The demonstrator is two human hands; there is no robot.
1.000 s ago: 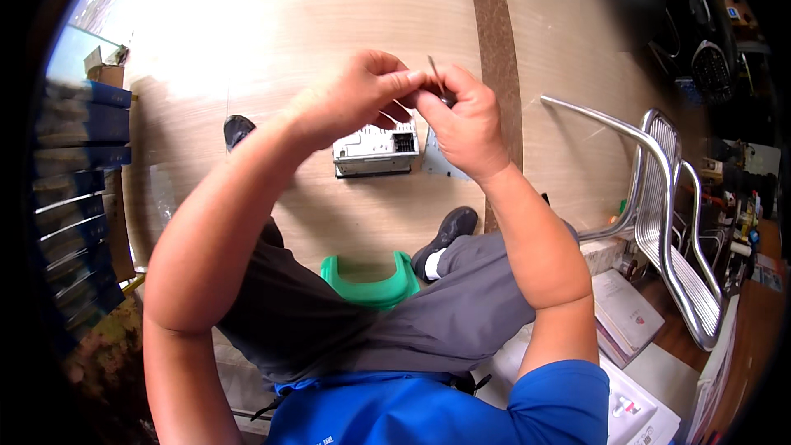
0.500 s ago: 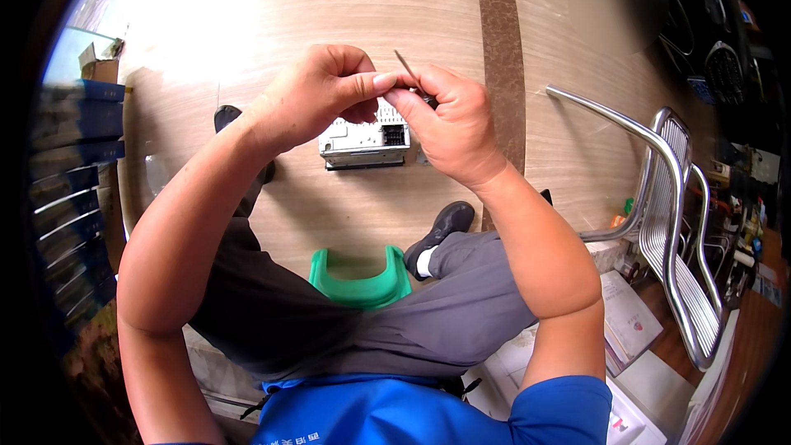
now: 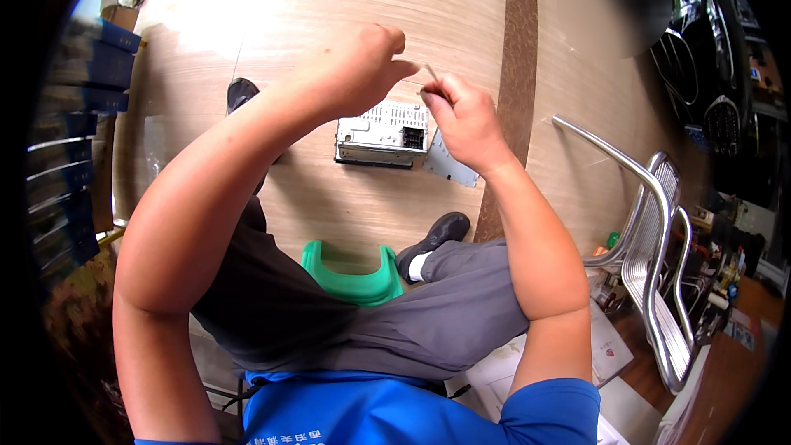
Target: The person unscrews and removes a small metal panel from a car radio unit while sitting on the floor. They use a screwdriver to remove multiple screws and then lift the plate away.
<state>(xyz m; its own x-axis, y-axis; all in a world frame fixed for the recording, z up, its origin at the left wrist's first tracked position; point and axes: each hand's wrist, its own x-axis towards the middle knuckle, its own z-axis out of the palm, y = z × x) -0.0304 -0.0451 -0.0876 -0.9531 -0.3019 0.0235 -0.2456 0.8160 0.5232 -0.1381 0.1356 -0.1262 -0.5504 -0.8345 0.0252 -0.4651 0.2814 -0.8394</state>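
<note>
My right hand (image 3: 468,124) is closed around a thin metal shaft (image 3: 431,73), which looks like a screwdriver; its handle is hidden in the fingers. To its left, my left hand (image 3: 358,70) is raised with the thumb stretched toward the shaft's tip and the forefinger apart from it. I see nothing in that hand, though its other fingers are hidden. Below both hands, on the floor, sits a silver metal box (image 3: 375,136) like a car radio, with a black connector socket (image 3: 413,138). A flat, thin metal plate (image 3: 451,163) lies at its right.
A green plastic stool (image 3: 354,284) stands between my legs. At the right is a metal-framed bench seat (image 3: 647,259), with papers (image 3: 606,346) near it. Stacked blue boxes (image 3: 103,66) line the left side. A dark brown strip (image 3: 517,33) crosses the tiled floor.
My hands were together at the tool and are now slightly apart. The right hand has shifted right and a little down, and the shaft shows less. The metal plate has come into plain view.
</note>
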